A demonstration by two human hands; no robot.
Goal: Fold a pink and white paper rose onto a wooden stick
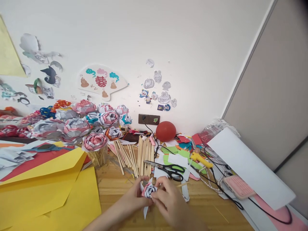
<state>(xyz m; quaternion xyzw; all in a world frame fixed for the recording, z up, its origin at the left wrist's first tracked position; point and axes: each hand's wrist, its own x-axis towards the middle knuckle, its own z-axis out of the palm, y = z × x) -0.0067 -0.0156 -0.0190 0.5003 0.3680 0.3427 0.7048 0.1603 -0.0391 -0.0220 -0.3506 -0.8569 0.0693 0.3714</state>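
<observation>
White wall point(192, 41), dotted with paper cut-outs, rises behind a crowded wooden table point(204, 207), where a person's two bare hands work on a small pink-and-white paper rose point(149, 190). The flower is held up near the front edge of the view, just in front of a pair of black-and-green scissors point(165, 167), with one pale pointed strip hanging below it. The left hand point(137, 195) has its grip closed around the bloom's left side, thumb below and fingers above. The right hand point(167, 197) meets it from the other side, its grip narrow, thumb and fingertips pinching at the outer petals.

Beyond the scissors, thin wooden sticks point(145, 154) lie side by side, near a red balloon point(166, 131) resting close to the wall. Larger paper flowers point(95, 141) stand bunched to the left, behind folded yellow sheets point(36, 202) that spread across that end. Colored paper scraps point(178, 158) are strewn to the right of the sticks, beside a yellow glue gun point(201, 159) with a dark cable. Farther right, a pink keypad point(239, 186) sits partly beneath a long white sheet point(251, 168). Above the flowers, a fan-shaped cut-out point(103, 81) bearing a red character hangs on the wall.
</observation>
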